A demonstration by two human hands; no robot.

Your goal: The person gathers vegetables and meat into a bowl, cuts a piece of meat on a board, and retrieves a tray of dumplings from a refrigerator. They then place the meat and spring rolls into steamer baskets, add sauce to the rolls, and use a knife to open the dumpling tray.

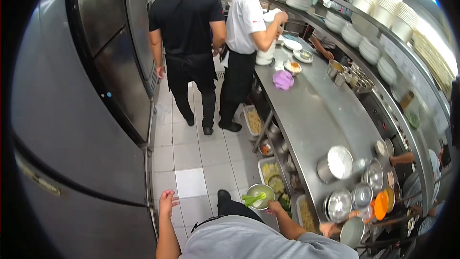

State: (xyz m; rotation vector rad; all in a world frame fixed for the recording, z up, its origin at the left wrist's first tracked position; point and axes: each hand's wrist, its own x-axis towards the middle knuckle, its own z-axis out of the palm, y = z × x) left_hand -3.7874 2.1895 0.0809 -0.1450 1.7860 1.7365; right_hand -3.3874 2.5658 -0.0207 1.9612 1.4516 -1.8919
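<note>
Right hand [275, 207] holds bowl [260, 195]; 2 workers [187, 33] block aisle.

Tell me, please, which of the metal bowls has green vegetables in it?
The small metal bowl held in the right hand over the floor; the bowls on the counter show no greens.

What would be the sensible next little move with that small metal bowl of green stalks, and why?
Probably lift the bowl up toward the steel counter. The right hand holds it by the rim, low over the trays of ingredients under the counter, with green stalks already inside, while the left hand hangs free and open.
</note>
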